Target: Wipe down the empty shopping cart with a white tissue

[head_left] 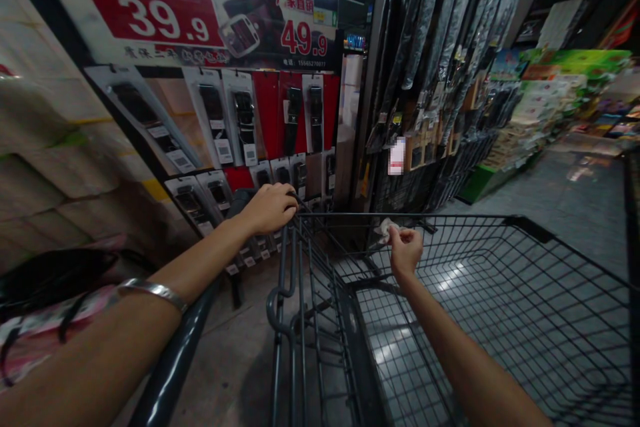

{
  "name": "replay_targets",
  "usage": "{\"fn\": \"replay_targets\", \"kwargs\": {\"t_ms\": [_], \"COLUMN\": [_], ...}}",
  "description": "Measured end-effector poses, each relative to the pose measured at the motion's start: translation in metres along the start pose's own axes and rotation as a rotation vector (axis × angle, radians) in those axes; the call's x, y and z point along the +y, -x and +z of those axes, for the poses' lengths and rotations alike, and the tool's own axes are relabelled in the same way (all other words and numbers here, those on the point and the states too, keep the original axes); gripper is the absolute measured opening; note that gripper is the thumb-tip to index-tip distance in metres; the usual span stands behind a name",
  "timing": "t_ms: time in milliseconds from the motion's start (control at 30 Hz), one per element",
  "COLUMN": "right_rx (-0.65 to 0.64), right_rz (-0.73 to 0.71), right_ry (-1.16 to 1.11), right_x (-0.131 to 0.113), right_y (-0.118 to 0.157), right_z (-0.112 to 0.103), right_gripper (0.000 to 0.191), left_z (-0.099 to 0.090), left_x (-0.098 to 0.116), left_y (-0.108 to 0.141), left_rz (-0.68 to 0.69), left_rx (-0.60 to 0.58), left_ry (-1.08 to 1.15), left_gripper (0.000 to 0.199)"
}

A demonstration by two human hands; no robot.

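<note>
A dark wire shopping cart [505, 220] stands in front of me in a shop aisle. My left hand [270, 208] is closed over the cart's front left corner, next to the belt rack. On that arm sits a silver bracelet [150, 290]. My right hand [405, 248] reaches inside the basket and pinches a small crumpled white piece of paper or cloth [385, 229] close to the front rim. The cart's dark handle bar [173, 363] runs under my left forearm.
A rack of packaged belts [240, 127] with red price signs 39.9 and 49.9 [165, 13] stands left of the cart. Hanging dark bagged goods [440, 33] fill the middle. Shelves of boxed goods [540, 107] line the grey floor aisle [565, 187] at right.
</note>
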State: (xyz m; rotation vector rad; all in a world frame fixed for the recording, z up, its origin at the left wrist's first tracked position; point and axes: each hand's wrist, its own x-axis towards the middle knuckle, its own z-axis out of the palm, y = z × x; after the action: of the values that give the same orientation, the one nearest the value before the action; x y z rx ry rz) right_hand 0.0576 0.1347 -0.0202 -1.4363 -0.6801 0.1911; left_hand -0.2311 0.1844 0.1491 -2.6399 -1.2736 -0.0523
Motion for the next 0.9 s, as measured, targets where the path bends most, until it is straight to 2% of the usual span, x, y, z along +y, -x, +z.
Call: {"fn": "replay_targets", "kwargs": {"t_ms": [100, 200, 367, 600, 767, 900], "right_rx": [-0.084, -0.134, -0.156, -0.159, -0.159, -0.186], "right_rz": [-0.013, -0.096, -0.182, -0.317, -0.348, -0.369], "right_ry": [-0.053, -0.051, 0.137, 0.381, 0.353, 0.297], "right_x": [-0.011, -0.014, -0.011, -0.012, -0.009, -0.001], "right_y": [0.003, 0.009, 0.011, -0.003, -0.006, -0.005], "right_z": [0.009, 0.013, 0.015, 0.018, 0.019, 0.016], "right_gripper": [0.030, 0.032, 0.034, 0.023, 0.028, 0.023], "left_z": [0.000, 0.000, 0.000, -0.001, 0.001, 0.001], "left_x": [0.000, 0.000, 0.001, 0.002, 0.000, -0.001], "left_y": [0.000, 0.000, 0.000, 0.000, -0.001, -0.001], "left_rz": [0.000, -0.003, -0.009, -0.009, -0.001, 0.003], "left_rx": [0.000, -0.002, -0.013, -0.001, -0.001, -0.002], "left_ry": [0.008, 0.006, -0.003, 0.011, 0.021, 0.025], "left_gripper": [0.033, 0.033, 0.034, 0.034, 0.033, 0.034]}}
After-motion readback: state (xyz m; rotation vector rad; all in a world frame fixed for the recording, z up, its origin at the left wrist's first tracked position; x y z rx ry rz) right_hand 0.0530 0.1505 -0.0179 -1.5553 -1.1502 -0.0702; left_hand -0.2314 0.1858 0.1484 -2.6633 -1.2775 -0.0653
